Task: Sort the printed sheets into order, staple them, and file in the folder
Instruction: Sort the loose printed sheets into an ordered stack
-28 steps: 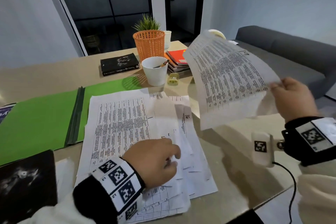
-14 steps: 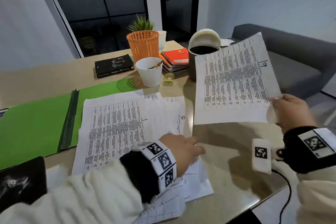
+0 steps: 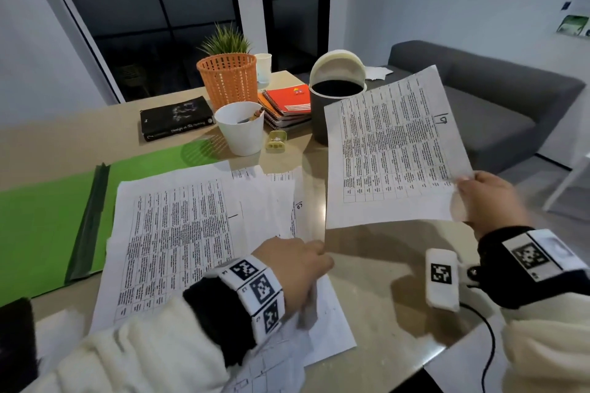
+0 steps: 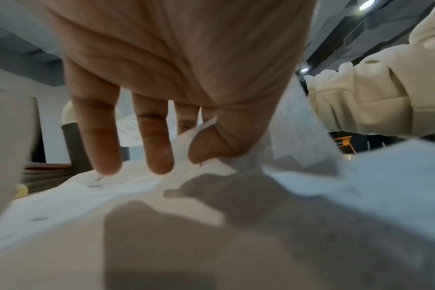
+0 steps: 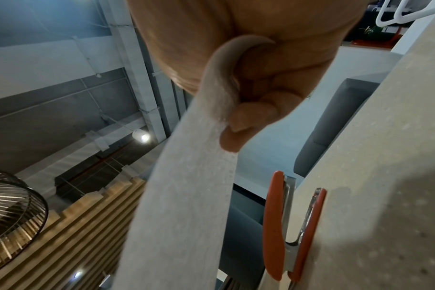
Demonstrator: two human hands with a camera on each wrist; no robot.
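My right hand (image 3: pixel 488 198) has swung the sheet (image 3: pixel 392 150) it pinches by a corner flat, so I can read its number. My left hand (image 3: pixel 293 268) pinches paper on the pile (image 3: pixel 178 233) at nine o'clock. Sorting continues; the green folder (image 3: pixel 41 226) waits open.

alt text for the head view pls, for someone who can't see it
A person's right hand holds one printed sheet up over a beige table, while the left hand rests on a loose stack of printed sheets. An open green folder lies left of the stack.
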